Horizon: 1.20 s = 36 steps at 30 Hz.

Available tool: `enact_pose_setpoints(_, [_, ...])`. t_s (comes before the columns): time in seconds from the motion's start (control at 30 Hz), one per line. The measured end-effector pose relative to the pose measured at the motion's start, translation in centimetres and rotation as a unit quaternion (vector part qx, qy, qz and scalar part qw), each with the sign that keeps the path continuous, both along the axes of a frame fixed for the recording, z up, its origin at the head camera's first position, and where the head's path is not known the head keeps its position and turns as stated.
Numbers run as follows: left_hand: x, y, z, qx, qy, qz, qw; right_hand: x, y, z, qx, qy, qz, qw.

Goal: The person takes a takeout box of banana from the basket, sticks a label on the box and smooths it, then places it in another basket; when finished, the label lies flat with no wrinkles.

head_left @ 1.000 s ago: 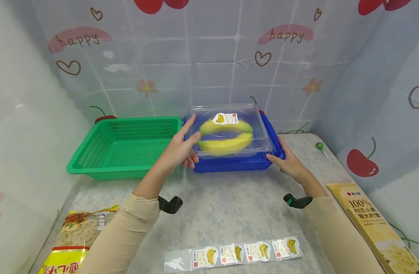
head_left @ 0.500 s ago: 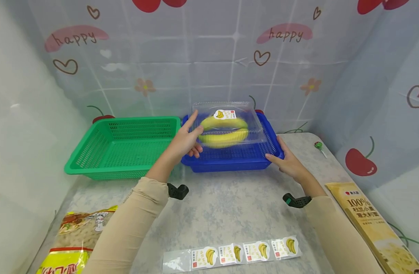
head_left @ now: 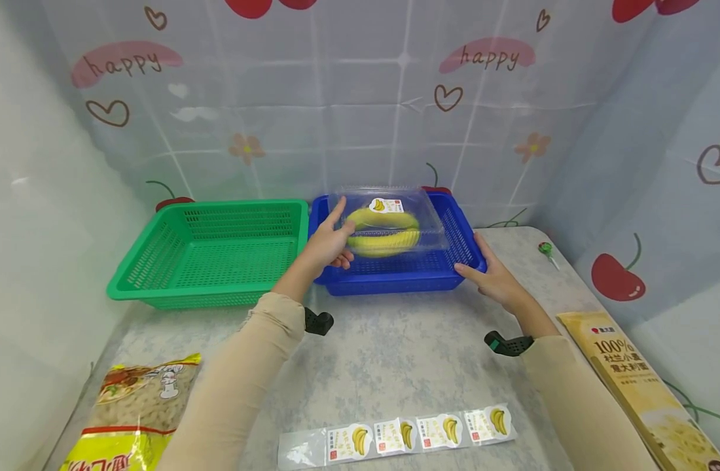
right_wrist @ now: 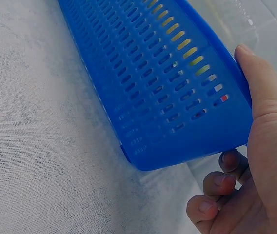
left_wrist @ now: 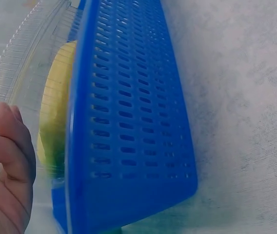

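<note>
A clear plastic clamshell box [head_left: 431, 235] with bananas [head_left: 386, 243] inside and a banana sticker [head_left: 386, 205] on its lid is in the left part of the blue basket [head_left: 395, 286]. My left hand [head_left: 327, 243] grips the box at its left side, thumb and index finger along the lid. In the left wrist view, curled fingers [left_wrist: 12, 141] lie beside the box, which shows above the basket's rim. Whether the box touches the basket's floor is hidden. My right hand [head_left: 494, 278] holds the basket's front right corner, with the thumb over the rim in the right wrist view.
A green basket [head_left: 213, 297] stands left of the blue one. A strip of banana stickers [head_left: 398, 437] lies at the front. A pasta bag [head_left: 133, 405] is at front left, a spaghetti pack [head_left: 643, 386] at right, and a lollipop [head_left: 547, 250] at back right.
My left hand has shifted the box left and lowered it in the blue basket, the hand itself ending slightly further right. The right hand has kept its hold on the basket corner.
</note>
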<state>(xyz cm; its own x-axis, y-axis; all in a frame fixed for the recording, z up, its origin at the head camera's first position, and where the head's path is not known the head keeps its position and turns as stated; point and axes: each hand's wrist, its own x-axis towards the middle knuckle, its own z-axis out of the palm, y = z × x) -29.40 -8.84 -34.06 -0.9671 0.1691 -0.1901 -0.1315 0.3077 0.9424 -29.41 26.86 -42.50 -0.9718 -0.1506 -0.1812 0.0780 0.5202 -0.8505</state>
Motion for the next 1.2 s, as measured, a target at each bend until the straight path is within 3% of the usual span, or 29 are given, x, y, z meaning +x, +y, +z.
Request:
enact_pose_setpoints(0.53, [-1.3, 0.8, -2.3, -0.031, -0.018, 0.006, 0.9993, -0.4, 0.3, -0.3, -0.014, -0.006, 0.0, 0.9999])
enact_pose_setpoints(0.9, [-1.4, 1.0, -2.9, -0.063, -0.026, 0.003, 0.9976, -0.2, 0.2, -0.4, -0.01, 0.0, -0.002, 0.9999])
enact_pose_setpoints(1.2, [-1.5, 1.1, -3.0, -0.13, -0.024, 0.005, 0.9912, -0.4, 0.2, -0.4, -0.008, -0.008, -0.007, 0.9999])
